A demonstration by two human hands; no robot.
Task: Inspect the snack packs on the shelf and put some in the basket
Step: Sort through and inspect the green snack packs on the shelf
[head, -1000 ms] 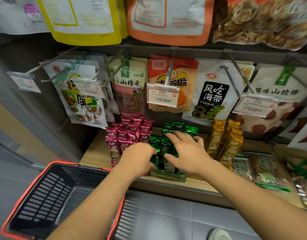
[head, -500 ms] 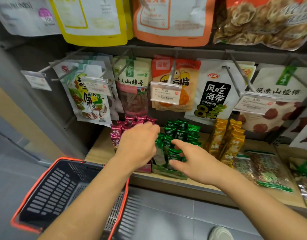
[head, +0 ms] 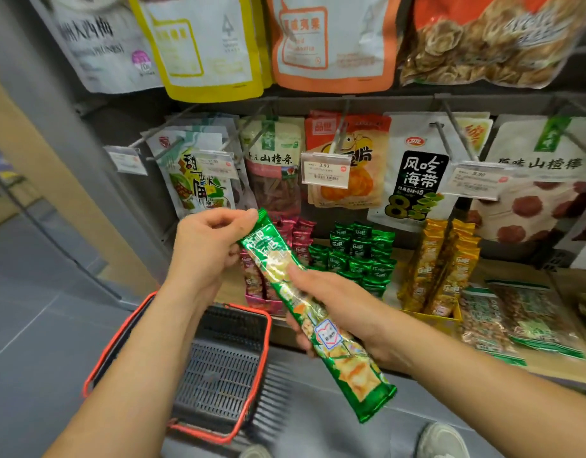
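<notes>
Wooden shelf (head: 513, 271) runs across the far side, with a row of green packs (head: 357, 256) standing on it. Below it and to the left, the grey, red-rimmed basket (head: 219, 375) opens upward under the left forearm; what holds it up is hidden. 1 long green snack pack (head: 331, 338) is off the shelf and held between both hands, face up, apparently for inspection. Its long axis slants from the far upper left down toward the person at the lower right. The right hand (head: 344, 302) wraps the pack's middle, thumb on top, and seems to bear its weight. The left hand (head: 206, 246) pinches only the top end. The basket mouth lies just below and left of the pack, so a short drop, lower end swung left, should land it inside.
</notes>
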